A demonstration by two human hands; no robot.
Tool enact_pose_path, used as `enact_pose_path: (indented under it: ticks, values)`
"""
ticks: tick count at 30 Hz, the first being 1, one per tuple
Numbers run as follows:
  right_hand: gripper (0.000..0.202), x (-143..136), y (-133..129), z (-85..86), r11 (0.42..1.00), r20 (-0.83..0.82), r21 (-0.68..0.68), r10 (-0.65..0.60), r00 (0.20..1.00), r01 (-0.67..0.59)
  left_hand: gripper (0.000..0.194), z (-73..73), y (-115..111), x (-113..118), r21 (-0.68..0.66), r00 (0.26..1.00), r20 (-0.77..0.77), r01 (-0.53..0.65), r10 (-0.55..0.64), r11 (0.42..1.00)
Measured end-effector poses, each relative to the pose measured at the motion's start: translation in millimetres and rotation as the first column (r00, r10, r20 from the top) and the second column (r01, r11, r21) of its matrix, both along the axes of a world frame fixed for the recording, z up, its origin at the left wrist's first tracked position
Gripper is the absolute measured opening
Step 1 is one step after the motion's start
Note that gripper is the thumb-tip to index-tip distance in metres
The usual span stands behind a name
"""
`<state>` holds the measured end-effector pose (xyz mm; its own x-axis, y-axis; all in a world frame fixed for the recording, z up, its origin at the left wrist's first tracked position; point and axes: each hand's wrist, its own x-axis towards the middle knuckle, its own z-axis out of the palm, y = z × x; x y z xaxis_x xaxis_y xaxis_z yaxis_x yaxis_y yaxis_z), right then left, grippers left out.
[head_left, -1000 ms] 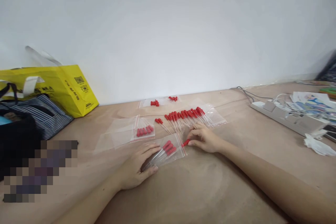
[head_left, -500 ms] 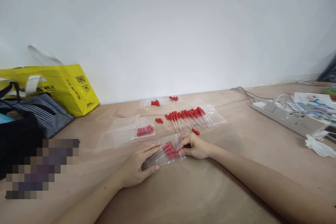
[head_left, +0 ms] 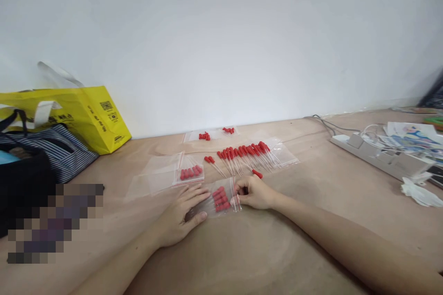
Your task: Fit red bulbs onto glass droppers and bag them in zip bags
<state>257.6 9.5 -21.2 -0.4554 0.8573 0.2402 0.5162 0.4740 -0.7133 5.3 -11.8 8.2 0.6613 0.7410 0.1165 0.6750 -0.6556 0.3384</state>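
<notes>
A clear zip-lock bag [head_left: 206, 208] lies on the table in front of me with several droppers inside, their red rubber bulbs [head_left: 220, 199] towards its mouth. My left hand [head_left: 182, 216] rests over the bag's closed end, fingers stretched out and thumb apart. At the red-striped mouth, the thumb and fingers of my right hand [head_left: 254, 192] pinch the edge. One loose dropper [head_left: 257, 174] lies just behind my right hand. Further back, a row of loose red-bulbed droppers [head_left: 242, 151] lies partly on clear bags. Another bag [head_left: 178, 177] with droppers in it lies to the left.
Flat bags [head_left: 148, 179] lie at left. Near the wall [head_left: 221, 46] are more small red bulbs [head_left: 204, 136]. A yellow bag [head_left: 107, 124] and a striped bag [head_left: 74, 156] stand left. At right are a power strip [head_left: 367, 154], papers [head_left: 411, 133] and a crumpled white item [head_left: 420, 191].
A dropper bulb that was at the bag's mouth by my right fingers is now further inside, lined up with the others. Both hands have stayed nearly in place.
</notes>
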Motion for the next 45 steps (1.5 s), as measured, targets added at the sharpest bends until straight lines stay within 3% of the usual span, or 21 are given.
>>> enact_pose_path:
  ticks: [1,3,5,7,8,13,18,22,26,30,33,38,45]
  values:
    - [0.020,5,2,2.0,1.000,-0.005,0.000,-0.024,1.000,0.024,0.041,-0.3,0,0,0.013,1.000,0.004,-0.005,0.005,1.000]
    - [0.016,19,8,6.6,0.978,0.023,0.073,-0.198,0.980,0.196,0.042,-0.6,0,-1,0.028,1.000,0.008,-0.014,0.014,1.000]
    - [0.015,35,13,11.0,0.889,0.086,0.211,-0.430,0.898,0.406,0.043,-0.3,0,-2,0.030,1.000,0.005,-0.016,0.016,0.999]
    - [0.020,48,15,12.8,0.826,0.165,0.292,-0.539,0.826,0.481,0.043,0.4,-1,-3,0.021,1.000,-0.010,-0.011,0.011,1.000]
    - [0.023,52,14,12.2,0.823,0.205,0.294,-0.550,0.809,0.485,0.043,0.7,-1,-4,0.017,1.000,-0.020,-0.003,0.004,1.000]
    - [0.020,56,13,2.0,0.866,0.276,0.166,-0.499,0.821,0.471,0.042,0.8,-1,-6,-0.007,0.999,-0.049,0.019,-0.019,1.000]
    - [0.015,69,17,7.7,0.841,0.107,0.126,-0.539,0.836,0.526,0.043,0.1,-1,-5,-0.027,0.999,-0.050,0.005,-0.007,1.000]
    - [0.013,95,19,22.0,0.927,-0.034,0.088,-0.364,0.931,0.366,0.043,-0.9,-1,-6,-0.037,0.999,-0.053,0.004,-0.006,0.999]
    - [0.013,105,17,25.6,0.970,0.011,0.100,-0.223,0.975,0.220,0.042,-1.3,-1,-7,-0.035,0.999,-0.048,0.003,-0.005,0.999]
    - [0.012,102,17,23.6,0.986,0.122,0.126,-0.129,0.984,0.114,0.042,-0.8,-1,-6,-0.034,0.999,-0.047,0.006,-0.008,0.999]
    - [0.012,101,17,24.1,0.985,0.151,0.133,-0.131,0.980,0.111,0.042,-1.3,-1,-6,-0.032,0.999,-0.036,0.010,-0.011,0.999]
    - [0.011,90,14,19.8,0.980,0.100,0.116,-0.171,0.980,0.159,0.042,-2.6,1,-6,-0.030,0.999,-0.033,0.008,-0.009,1.000]
    - [0.014,46,2,3.2,0.974,-0.027,0.075,-0.211,0.977,0.213,0.041,-0.8,3,-6,-0.061,0.997,-0.074,0.023,-0.028,0.998]
